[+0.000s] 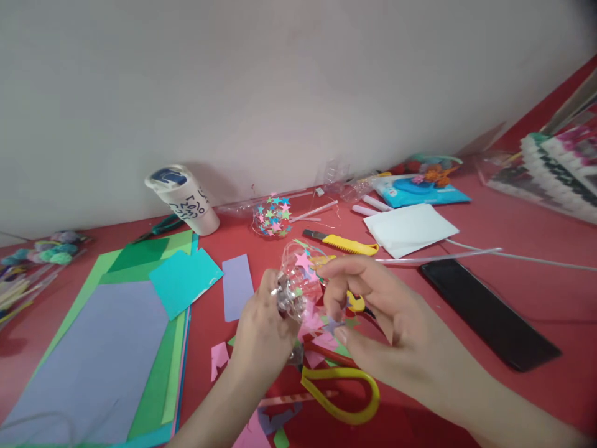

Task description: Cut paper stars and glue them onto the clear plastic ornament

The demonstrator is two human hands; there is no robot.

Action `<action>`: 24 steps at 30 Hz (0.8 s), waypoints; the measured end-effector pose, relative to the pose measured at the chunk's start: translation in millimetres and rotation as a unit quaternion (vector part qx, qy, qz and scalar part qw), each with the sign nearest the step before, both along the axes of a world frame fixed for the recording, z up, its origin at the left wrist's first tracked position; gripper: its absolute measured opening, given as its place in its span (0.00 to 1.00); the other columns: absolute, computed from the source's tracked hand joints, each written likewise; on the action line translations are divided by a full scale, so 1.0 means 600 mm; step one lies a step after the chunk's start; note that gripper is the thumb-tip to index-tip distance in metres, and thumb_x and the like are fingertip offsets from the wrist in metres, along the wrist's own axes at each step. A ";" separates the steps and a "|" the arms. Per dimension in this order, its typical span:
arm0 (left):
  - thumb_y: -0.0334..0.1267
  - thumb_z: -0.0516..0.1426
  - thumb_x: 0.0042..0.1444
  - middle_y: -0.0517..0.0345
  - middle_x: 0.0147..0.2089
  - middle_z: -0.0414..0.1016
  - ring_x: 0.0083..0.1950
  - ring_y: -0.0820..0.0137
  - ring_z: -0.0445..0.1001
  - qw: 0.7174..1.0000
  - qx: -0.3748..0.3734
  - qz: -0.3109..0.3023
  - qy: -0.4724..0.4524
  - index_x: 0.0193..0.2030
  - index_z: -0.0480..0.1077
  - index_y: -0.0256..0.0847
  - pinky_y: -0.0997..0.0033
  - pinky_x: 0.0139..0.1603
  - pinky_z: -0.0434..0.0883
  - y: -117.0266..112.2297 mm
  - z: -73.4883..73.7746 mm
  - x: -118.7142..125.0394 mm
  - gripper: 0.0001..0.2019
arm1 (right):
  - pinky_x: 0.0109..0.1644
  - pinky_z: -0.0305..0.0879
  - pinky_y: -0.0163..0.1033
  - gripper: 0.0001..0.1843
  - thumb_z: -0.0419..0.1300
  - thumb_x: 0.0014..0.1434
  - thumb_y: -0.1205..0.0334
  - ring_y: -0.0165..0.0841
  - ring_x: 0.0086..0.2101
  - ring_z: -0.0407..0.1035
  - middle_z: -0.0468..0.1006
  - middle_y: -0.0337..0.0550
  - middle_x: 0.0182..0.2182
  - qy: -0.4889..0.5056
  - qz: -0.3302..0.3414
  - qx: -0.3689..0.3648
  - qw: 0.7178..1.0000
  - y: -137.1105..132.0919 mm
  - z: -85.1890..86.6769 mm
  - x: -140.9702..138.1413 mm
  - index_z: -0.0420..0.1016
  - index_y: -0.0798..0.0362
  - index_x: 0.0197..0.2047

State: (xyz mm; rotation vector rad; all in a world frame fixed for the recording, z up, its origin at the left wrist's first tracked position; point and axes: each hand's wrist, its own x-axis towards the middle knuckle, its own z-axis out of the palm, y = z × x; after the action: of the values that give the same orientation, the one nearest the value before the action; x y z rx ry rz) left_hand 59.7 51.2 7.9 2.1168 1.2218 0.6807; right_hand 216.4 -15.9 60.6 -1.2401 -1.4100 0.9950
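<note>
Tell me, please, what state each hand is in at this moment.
Left hand: closed, holding a clear plastic object.
Right hand: thumb and finger closed in a pinch, holding a small purple star.

No wording can be read for certain. Near the back edge of the table [527, 298], toward its left corner, the cup [184, 199] bears dark, handwritten-looking letters in several slanting lines, too blurred to make out. Near the back edge's right half, the blue pack [420, 195] shows pale marks, too small to read.
</note>
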 end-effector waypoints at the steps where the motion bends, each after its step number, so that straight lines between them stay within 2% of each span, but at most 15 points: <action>1: 0.26 0.51 0.50 0.57 0.31 0.71 0.36 0.63 0.76 1.000 0.009 0.002 0.009 0.45 0.63 0.41 0.63 0.38 0.71 0.000 0.001 0.000 0.15 | 0.37 0.64 0.35 0.27 0.50 0.47 0.79 0.30 0.32 0.65 0.67 0.34 0.30 0.003 0.002 0.000 1.000 -0.001 0.000 0.000 0.61 0.48 0.49; 7: 0.26 0.51 0.49 0.56 0.32 0.73 0.40 0.60 0.76 0.998 0.050 0.013 0.032 0.41 0.65 0.42 0.62 0.39 0.71 -0.002 0.001 -0.002 0.13 | 0.38 0.62 0.35 0.28 0.50 0.47 0.80 0.29 0.32 0.64 0.66 0.33 0.30 0.013 0.004 0.000 1.000 -0.003 0.000 -0.001 0.61 0.48 0.50; 24: 0.25 0.50 0.47 0.54 0.32 0.72 0.42 0.59 0.75 0.999 0.032 0.000 0.028 0.40 0.62 0.41 0.59 0.41 0.70 -0.001 0.002 -0.001 0.13 | 0.39 0.62 0.36 0.27 0.50 0.48 0.79 0.30 0.32 0.64 0.66 0.32 0.29 0.028 0.009 -0.005 1.000 -0.003 0.000 -0.001 0.60 0.47 0.50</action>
State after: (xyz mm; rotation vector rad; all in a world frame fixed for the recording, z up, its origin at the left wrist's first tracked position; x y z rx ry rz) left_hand 59.4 50.8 9.4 2.2015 1.2450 0.6742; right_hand 215.6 -17.6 60.6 -1.2003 -1.3773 1.0437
